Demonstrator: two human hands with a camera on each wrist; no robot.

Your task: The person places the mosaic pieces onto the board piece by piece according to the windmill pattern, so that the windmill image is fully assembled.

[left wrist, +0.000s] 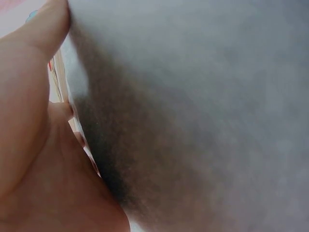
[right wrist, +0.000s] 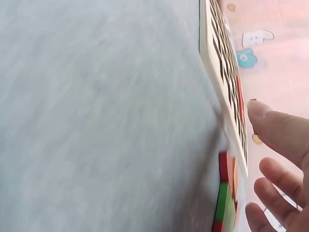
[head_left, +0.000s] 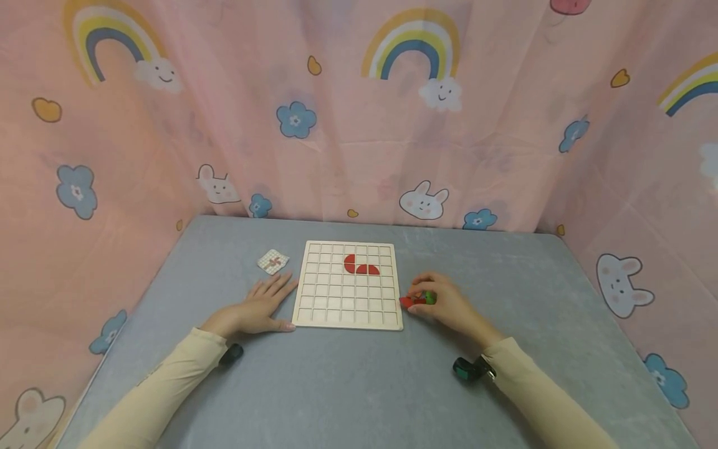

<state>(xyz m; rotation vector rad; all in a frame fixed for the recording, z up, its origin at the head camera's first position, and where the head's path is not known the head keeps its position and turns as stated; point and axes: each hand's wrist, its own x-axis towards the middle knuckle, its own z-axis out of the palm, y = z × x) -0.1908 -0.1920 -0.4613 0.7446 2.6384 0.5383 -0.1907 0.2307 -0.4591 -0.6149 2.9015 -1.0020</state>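
Note:
A pale wooden grid board (head_left: 325, 304) lies on the grey table, with several red quarter-round pieces (head_left: 350, 263) set in its upper squares. My left hand (head_left: 255, 310) rests flat beside the board's left edge, fingers spread and thumb at its lower left corner. Off the right edge, my right hand (head_left: 447, 304) pinches a small red piece (right wrist: 253, 100) between thumb and finger; the thumb hides most of it. Under that hand lie loose coloured blocks, among them a green block (right wrist: 223, 200) and a red block (right wrist: 223, 166). Fingers partly cover them in the head view.
A small card (head_left: 273, 262) with a red pattern on a grid lies beyond the left fingertips. Pink patterned cloth (head_left: 348, 162) hangs behind and along both sides of the grey table (head_left: 359, 393). A dark device (head_left: 465, 369) is strapped at the right wrist.

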